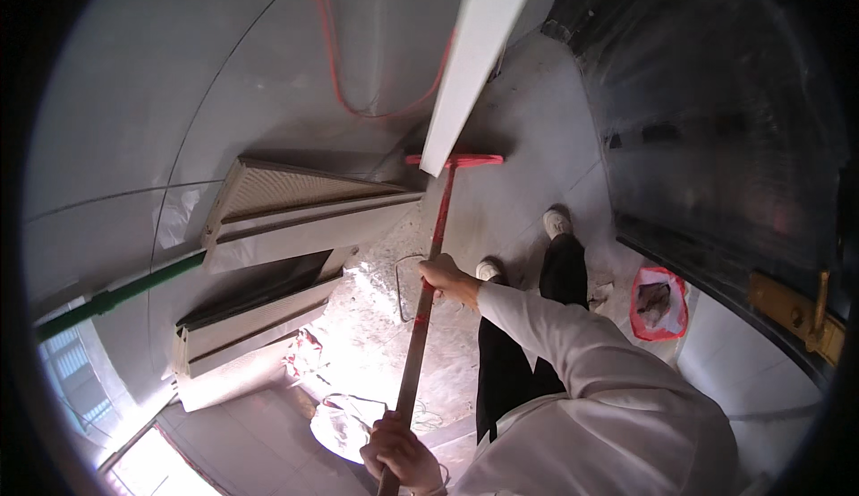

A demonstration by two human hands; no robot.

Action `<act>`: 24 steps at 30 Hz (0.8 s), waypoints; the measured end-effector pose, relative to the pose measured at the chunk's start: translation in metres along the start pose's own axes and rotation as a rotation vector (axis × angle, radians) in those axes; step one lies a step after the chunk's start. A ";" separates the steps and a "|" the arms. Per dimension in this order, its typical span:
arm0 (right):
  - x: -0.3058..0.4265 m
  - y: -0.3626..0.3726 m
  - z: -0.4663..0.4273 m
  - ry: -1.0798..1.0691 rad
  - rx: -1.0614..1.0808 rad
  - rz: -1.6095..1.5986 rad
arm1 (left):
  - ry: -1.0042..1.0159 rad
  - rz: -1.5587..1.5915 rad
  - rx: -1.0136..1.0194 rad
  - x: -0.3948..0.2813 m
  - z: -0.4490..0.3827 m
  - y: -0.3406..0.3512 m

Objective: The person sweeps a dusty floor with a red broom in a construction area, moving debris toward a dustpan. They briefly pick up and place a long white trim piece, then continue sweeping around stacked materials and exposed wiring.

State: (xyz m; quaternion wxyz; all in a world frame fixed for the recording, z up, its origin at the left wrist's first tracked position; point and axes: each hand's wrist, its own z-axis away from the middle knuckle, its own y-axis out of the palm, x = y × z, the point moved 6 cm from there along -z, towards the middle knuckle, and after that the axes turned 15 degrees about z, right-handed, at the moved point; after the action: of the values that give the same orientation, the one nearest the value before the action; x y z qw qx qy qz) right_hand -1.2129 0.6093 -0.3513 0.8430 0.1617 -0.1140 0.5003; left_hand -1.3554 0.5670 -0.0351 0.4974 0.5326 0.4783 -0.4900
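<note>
My right hand (451,278) is closed around the upper part of a long shaft (421,318) with worn red paint. Lower down, near the bottom edge, my left hand (401,452) grips the same shaft. At the far end is a wide, flat red crosspiece (476,160), low over the dusty floor (523,140); whether it is a squeegee or a broom head cannot be told. A long white beam (473,59) comes down from the top and covers part of the crosspiece. My shoes (557,224) stand to the right of the shaft.
Stacked panels or tiles (315,227) lean at the left, with another stack (258,328) below. A red cable (335,86) hangs on the grey wall. A red-rimmed bag (661,304) stands right of my feet, by a dark door-like panel (711,160) with a metal latch (802,315). Bright light glares lower left.
</note>
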 end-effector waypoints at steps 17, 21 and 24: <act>-0.081 0.001 0.064 0.072 0.157 0.020 | -0.176 -0.109 -0.061 -0.040 0.072 -0.029; -0.046 -0.090 -0.006 -0.251 -0.058 0.070 | -0.301 -0.302 0.068 0.010 0.061 0.029; -0.040 -0.127 -0.044 -0.084 -0.054 -0.114 | -0.149 -0.033 0.104 0.051 0.044 0.075</act>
State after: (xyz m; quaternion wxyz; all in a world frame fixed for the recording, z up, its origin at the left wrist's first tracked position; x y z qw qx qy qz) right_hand -1.1182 0.5374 -0.4265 0.8687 0.1658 -0.1533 0.4408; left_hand -1.2798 0.5209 -0.0827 0.4953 0.5116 0.4227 -0.5606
